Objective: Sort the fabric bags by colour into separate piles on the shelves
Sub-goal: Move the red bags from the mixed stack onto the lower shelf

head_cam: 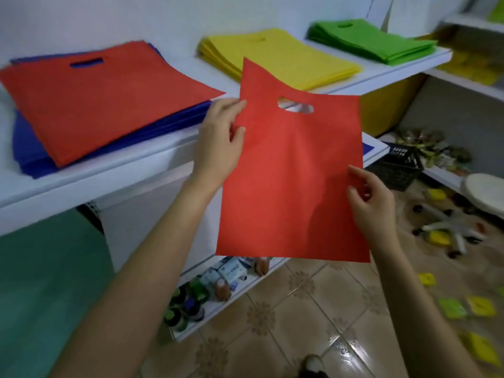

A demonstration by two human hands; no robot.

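Your right hand (373,203) pinches the right edge of the red bag (291,181), and your left hand (221,137) pinches its upper-left edge, so it hangs upright in front of the shelf (109,184). Further back, another red one (103,96) lies on the blue pile (32,154), then the yellow pile (281,58), with the green pile (373,40) farthest.

A black crate (395,170) sits rt of centre, w/ a white swivel stool (482,192) near it on the tiled floor (313,309). Small jars & bottles (188,304) stand low at btm centre; yellow packets (480,306) lie scattered at rt
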